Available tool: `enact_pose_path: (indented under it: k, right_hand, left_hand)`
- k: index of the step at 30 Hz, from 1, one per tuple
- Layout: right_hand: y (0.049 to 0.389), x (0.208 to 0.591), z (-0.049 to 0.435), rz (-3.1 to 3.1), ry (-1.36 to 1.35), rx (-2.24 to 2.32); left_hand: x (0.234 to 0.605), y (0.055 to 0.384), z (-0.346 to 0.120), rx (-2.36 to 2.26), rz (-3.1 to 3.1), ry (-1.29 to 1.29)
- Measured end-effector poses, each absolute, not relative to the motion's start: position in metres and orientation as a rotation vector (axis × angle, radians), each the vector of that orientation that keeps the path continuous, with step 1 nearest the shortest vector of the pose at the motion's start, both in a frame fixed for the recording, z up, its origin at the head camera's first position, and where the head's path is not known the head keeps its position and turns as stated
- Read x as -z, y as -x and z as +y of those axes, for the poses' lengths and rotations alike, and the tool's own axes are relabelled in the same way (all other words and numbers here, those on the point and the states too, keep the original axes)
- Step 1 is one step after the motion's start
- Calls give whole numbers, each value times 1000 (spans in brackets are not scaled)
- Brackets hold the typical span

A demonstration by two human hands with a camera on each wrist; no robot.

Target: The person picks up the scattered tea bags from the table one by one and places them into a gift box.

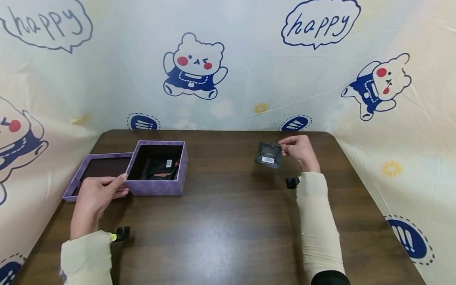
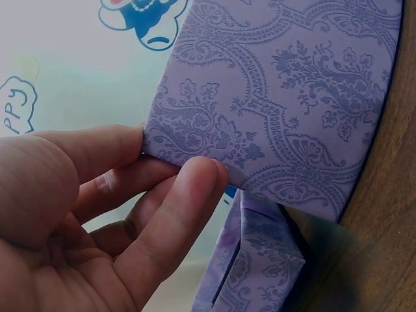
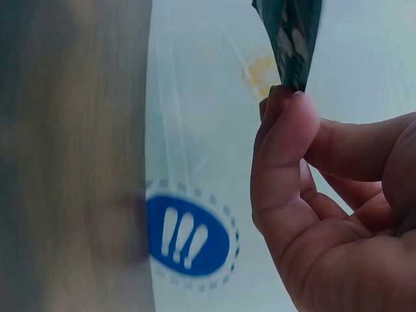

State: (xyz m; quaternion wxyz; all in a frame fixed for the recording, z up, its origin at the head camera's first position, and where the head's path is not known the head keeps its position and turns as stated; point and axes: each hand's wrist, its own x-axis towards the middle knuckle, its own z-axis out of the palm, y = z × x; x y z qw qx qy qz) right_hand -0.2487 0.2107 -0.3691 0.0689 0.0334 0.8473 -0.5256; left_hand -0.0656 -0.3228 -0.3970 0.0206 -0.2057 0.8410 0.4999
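A purple patterned box stands at the left of the table, its top uncovered. Inside it lie black sachets, one showing a white barcode label. My left hand holds the box's near left corner between thumb and fingers; the floral print of its side fills much of the left wrist view. At the right, my right hand pinches a small black sachet by one edge, above the table. In the right wrist view this sachet rises from between thumb and finger.
A shallow purple lid with a dark inside lies left of the box, partly behind my left hand. The brown wooden table meets a printed cloth backdrop at the back and sides. Both wrists carry small black cameras.
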Motion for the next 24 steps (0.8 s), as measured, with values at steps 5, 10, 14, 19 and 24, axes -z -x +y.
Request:
enact_pose_path:
  k: [5,10,14,19,24]
  right_hand:
    - [256,367,176,2500,-34,1624]
    - [259,363,140,2448,17,1638]
    - [261,357,113,2406,63,1623]
    - [265,352,83,2340,111,1613]
    - [265,347,53,2304,153,1616]
  left_hand:
    - [397,66,-323,-1557,2583,651]
    - [397,65,-322,-1539,2607,650]
    - [397,63,-323,-1535,2605,658]
    - [396,64,-324,-1555,2593,649]
    - [397,64,-323,-1572,2622,619]
